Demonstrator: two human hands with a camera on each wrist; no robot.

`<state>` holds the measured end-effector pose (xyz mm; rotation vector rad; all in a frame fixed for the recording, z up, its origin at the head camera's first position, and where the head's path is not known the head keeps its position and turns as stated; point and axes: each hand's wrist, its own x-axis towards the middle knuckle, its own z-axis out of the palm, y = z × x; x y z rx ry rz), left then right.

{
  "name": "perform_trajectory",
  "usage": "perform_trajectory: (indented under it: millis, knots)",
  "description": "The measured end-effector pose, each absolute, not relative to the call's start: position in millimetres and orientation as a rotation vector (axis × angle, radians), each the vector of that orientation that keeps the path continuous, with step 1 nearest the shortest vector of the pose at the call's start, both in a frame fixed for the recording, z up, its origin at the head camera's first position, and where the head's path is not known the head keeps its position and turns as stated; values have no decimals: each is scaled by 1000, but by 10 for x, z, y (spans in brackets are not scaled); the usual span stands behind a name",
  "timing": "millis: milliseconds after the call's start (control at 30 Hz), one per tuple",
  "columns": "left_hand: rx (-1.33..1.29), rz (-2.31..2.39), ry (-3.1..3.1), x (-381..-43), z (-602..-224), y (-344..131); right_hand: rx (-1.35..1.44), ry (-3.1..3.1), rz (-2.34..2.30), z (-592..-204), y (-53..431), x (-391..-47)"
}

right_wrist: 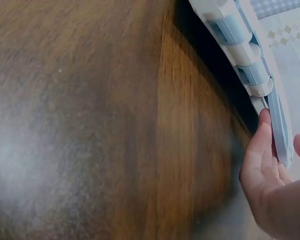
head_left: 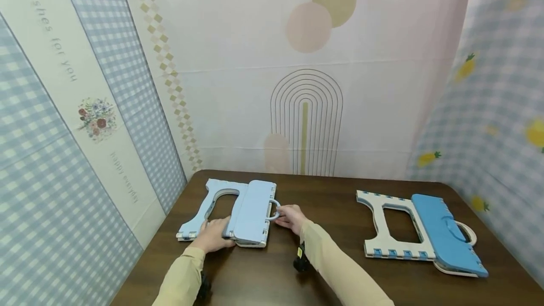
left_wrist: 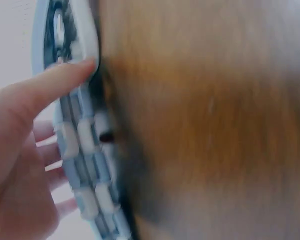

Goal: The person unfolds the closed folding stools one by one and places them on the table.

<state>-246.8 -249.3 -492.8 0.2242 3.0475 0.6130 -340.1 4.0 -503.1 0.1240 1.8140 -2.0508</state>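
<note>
A light blue and white folding stool (head_left: 255,209) lies folded flat on the left half of the table. My left hand (head_left: 212,236) grips its near edge. In the left wrist view the thumb lies on the edge beside the hinge knuckles (left_wrist: 87,167), with the other fingers (left_wrist: 47,152) on the opposite face. On the stool's right side my right hand (head_left: 291,217) holds the curved carry handle (head_left: 274,208). From the right wrist, the fingers (right_wrist: 262,147) show on one side of the handle (right_wrist: 280,130) and the thumb on the other.
A second folding stool (head_left: 446,235), darker blue and white, lies folded flat at the right of the dark wooden table (head_left: 323,259). Its handle (head_left: 467,233) points right. Patterned cloths (head_left: 229,107) hang behind the table and along both sides.
</note>
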Motion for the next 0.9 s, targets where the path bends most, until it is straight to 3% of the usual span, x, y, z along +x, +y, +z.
perform_trajectory:
  millis: [367,667,900]
  knots:
    - [455,683,2994,-2452,-4847,-2520,97,1862,-1993,-4891,235,-3435]
    - [594,710,3097,-2499,-4795,-2414,-67,1712,-2090,-4407,397,-3487]
    - [655,1081,3054,-2498,-4793,-2278,-245,1548,-2213,-4020,518,-3417]
